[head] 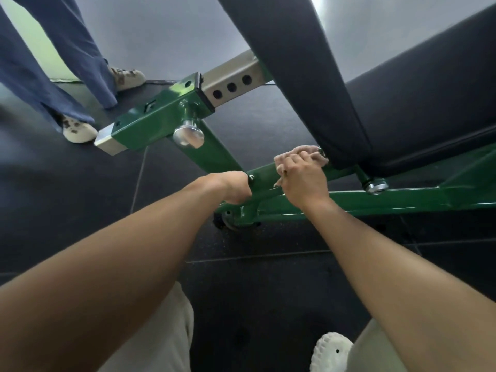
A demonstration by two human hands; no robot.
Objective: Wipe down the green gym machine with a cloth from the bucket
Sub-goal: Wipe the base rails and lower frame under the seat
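Head view: a big black pad (402, 103) hangs over the right grip (303, 178). A silver knob (188, 135) sticks out up and left of the left grip (236, 187). Someone in blue trousers (80, 49) stands far off to the left. The right grip is curled round a pinkish cloth (306, 150) and presses it on a bar of the green gym machine (402, 200), just under the pad. The left grip touches the same bar close by. Its fingers are hidden, so I cannot tell if it grasps.

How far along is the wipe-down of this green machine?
Done: the cloth is in the right hand. In hand: it is pressed to the green frame beside the black pad; the left hand rests on the frame, fingers hidden. Left: no telling which parts are already wiped; the knob and upper tube are away from the cloth.
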